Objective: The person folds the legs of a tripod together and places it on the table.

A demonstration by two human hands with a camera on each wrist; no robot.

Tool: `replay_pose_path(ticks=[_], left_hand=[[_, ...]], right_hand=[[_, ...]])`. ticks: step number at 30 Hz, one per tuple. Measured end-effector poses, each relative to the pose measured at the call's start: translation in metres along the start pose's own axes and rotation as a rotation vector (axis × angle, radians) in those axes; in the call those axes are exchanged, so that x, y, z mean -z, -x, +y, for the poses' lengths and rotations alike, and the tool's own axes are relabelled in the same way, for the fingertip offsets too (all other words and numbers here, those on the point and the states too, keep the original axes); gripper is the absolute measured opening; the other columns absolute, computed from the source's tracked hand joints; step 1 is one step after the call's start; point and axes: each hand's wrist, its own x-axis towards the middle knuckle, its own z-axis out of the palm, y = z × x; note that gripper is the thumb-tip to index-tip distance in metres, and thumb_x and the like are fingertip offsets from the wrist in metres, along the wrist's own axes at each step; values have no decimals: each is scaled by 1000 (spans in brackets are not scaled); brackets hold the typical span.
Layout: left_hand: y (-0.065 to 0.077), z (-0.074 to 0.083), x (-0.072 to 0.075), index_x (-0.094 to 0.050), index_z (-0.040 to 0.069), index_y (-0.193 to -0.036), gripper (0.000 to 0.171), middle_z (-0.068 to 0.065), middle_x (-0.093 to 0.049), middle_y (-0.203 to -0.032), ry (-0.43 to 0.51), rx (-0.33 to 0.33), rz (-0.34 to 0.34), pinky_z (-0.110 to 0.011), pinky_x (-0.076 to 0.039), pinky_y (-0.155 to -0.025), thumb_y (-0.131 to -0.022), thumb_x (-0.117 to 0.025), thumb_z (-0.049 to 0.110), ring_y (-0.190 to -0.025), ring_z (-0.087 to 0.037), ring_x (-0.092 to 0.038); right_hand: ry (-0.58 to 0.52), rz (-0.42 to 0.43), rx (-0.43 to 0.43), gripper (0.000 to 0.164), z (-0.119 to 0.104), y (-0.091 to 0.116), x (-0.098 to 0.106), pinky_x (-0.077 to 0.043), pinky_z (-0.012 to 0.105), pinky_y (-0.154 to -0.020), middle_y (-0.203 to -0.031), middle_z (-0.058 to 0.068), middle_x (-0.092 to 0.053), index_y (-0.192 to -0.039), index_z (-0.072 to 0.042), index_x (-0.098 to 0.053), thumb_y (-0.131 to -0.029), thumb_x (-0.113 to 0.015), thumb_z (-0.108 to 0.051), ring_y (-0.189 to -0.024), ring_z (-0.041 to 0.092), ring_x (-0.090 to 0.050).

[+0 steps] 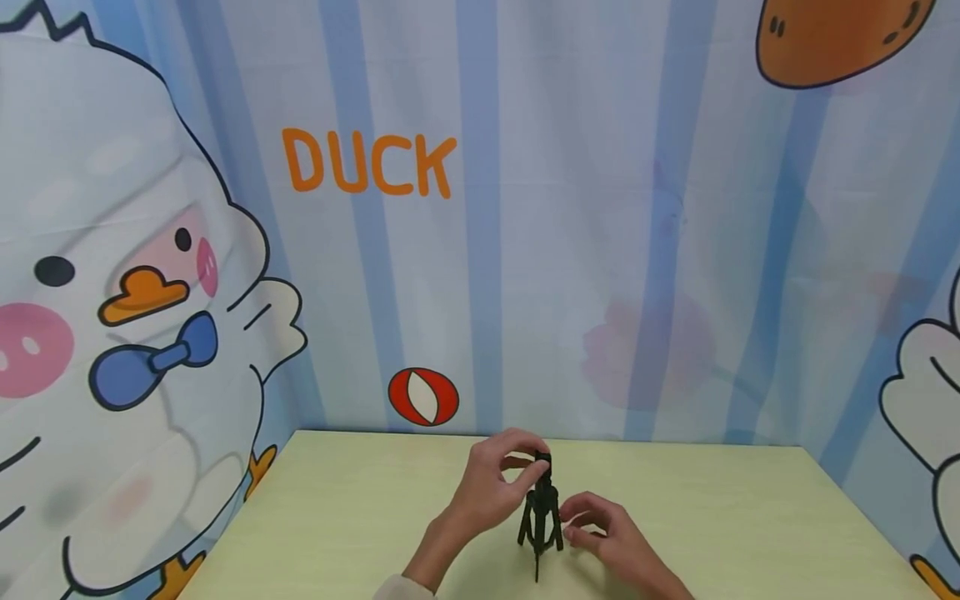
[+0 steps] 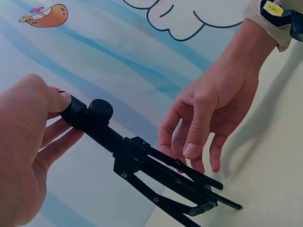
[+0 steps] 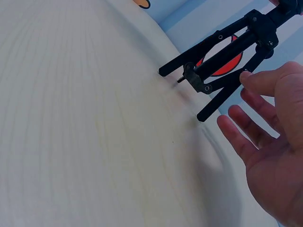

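A small black tripod (image 1: 541,505) stands nearly upright close over the table, its legs only partly spread. My left hand (image 1: 489,485) pinches its top end between thumb and fingers. In the left wrist view, a round knob (image 2: 101,109) sits just below that grip, with the hinged legs (image 2: 163,182) angling down from the collar. My right hand (image 1: 613,537) is at the right side of the legs, fingers loosely bent. From the right wrist view, the right thumb tip (image 3: 246,77) is right at one leg brace, while the other fingers extend beside the leg.
The pale yellow wood-grain table (image 1: 337,517) extends around both hands. Behind it hangs a striped blue and white cloth (image 1: 555,208) printed with ducks, a red ball and the word DUCK. A dark wrist device (image 2: 279,14) is strapped at the right sleeve.
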Motion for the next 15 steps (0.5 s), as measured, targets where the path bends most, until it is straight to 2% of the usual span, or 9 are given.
replay_pose_path(ticks=[6,9,15], left_hand=[[-2,2,1,-72,10,-114,20,-1,-71,-110,30,53,-28,-34,-61,-89,-97,-71,-1,-104,-20,-69],[-2,2,2,-72,11,-114,22,0,-71,-111,45,75,-44,-32,-60,-91,-97,-70,-3,-104,-18,-69],[-2,0,5,-73,13,-113,22,-1,-72,-112,78,110,-78,-31,-59,-93,-97,-69,-2,-103,-16,-69]], right_hand=[[-57,-106,32,22,2,0,1,-58,28,-90,-118,30,-65,-122,7,-65,-102,-64,-3,-108,19,-67],[-94,-150,22,23,1,0,1,-56,26,-93,-119,28,-67,-123,8,-66,-103,-62,-3,-110,17,-67],[-174,-218,-31,26,-1,0,3,-59,29,-87,-118,24,-69,-125,12,-64,-105,-58,-3,-104,15,-68]])
